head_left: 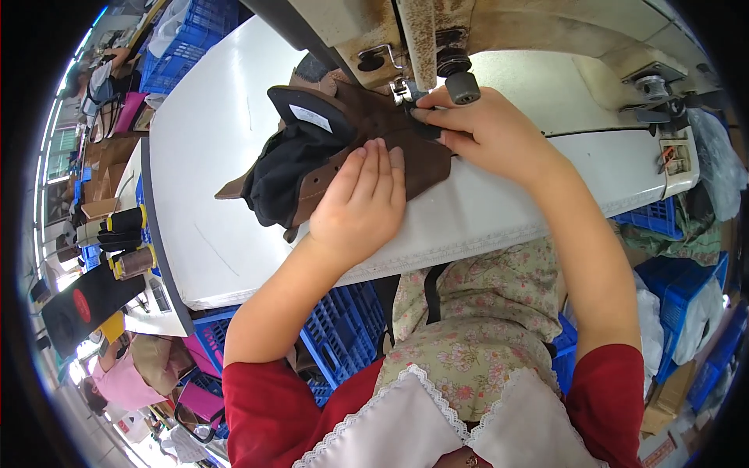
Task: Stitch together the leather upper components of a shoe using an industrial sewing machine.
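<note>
A brown leather bag (pixel 421 168) with stitched edges and small holes lies on the white sewing table (pixel 211 156). Its black cloth lining (pixel 285 175) bulges out at the left, beside a black flap (pixel 308 113) bearing a white label. My left hand (pixel 363 195) rests flat on the leather, fingers stretched out and close together. At the sewing machine's presser foot (pixel 403 91), my right hand (pixel 488 129) pinches a small black piece (pixel 424 127) lying on the leather. The fingertips are right beside the foot; the needle point is hard to make out.
The sewing machine (pixel 538 27) spans the top, its round black knob (pixel 462 87) just above my right fingers. Blue crates (pixel 343 327) stand under the table. To the left is another work table with thread spools (pixel 133 264). A person in pink (pixel 129 382) is at lower left.
</note>
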Demonstrator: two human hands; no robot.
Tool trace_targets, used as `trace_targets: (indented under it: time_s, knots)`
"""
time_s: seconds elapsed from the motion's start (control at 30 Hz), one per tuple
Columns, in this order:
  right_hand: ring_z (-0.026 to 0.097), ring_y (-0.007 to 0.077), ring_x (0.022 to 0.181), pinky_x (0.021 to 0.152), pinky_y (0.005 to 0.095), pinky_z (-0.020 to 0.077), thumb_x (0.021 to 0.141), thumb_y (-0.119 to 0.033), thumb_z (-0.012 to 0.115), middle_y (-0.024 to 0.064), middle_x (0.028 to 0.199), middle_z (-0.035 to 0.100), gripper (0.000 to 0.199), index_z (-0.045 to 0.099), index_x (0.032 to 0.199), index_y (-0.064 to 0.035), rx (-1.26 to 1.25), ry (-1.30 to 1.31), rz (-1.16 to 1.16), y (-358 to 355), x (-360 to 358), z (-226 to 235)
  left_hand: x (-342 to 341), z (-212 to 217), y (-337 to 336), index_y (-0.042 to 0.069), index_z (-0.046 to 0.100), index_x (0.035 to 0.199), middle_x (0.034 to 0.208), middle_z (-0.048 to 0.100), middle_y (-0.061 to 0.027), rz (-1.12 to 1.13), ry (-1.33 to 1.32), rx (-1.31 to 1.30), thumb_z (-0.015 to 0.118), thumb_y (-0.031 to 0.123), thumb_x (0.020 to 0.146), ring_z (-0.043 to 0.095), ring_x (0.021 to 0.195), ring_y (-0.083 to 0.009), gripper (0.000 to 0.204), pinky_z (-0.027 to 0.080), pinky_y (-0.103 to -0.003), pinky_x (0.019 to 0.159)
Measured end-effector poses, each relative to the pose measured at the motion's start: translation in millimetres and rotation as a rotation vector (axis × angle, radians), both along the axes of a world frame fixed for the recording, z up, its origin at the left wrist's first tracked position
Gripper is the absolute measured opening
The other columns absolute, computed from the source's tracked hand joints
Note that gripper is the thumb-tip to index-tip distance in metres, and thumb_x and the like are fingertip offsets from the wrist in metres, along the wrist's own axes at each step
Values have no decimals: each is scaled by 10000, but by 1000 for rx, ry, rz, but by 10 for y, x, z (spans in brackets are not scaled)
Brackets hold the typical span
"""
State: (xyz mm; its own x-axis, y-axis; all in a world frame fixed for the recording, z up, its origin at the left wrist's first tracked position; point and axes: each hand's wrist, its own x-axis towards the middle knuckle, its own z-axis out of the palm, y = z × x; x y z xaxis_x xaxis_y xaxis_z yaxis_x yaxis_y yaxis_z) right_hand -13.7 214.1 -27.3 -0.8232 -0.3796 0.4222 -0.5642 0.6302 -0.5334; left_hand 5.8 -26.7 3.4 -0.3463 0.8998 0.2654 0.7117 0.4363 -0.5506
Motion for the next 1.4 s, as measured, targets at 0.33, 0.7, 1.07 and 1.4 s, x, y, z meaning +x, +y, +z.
trace_targets:
  time_s: [0.33, 0.7, 1.07, 1.4]
  knots:
    - [637, 249, 981, 871, 395, 515, 803, -109, 706, 59, 995, 689, 273, 742, 1072, -84, 110, 43, -38, -53, 37, -20, -24, -20, -29, 11, 704, 1108, 1110, 722, -107, -16, 1, 23, 546, 166, 807, 664, 1107, -211, 374, 468, -341, 1026]
    - [631, 243, 969, 846, 394, 511, 820, -124, 695, 49, 938, 684, 242, 750, 1053, -88, 116, -21, -51, -41, 33, 8, -20, -21, -10, 18, 705, 1112, 1108, 722, -107, -18, -2, 0, 546, 158, 812, 664, 1106, -201, 367, 463, -329, 1032]
    - [640, 330, 1011, 871, 465, 501, 854, -160, 661, 111, 1147, 689, 279, 715, 1091, -23, 95, -32, -185, -244, 149, 85, 94, -141, 33, -53, 686, 1149, 1143, 695, -215, 57, -21, 51, 525, 216, 807, 642, 1140, -309, 464, 421, -413, 1095]
    - [552, 389, 1225, 1029, 475, 410, 853, -95, 644, 138, 1253, 639, 304, 686, 1144, -16, 193, 42, -230, -338, 288, 19, 213, -191, 70, -136, 686, 1089, 1127, 688, -256, 20, 25, 13, 493, 267, 815, 626, 1119, -423, 524, 435, -504, 1080]
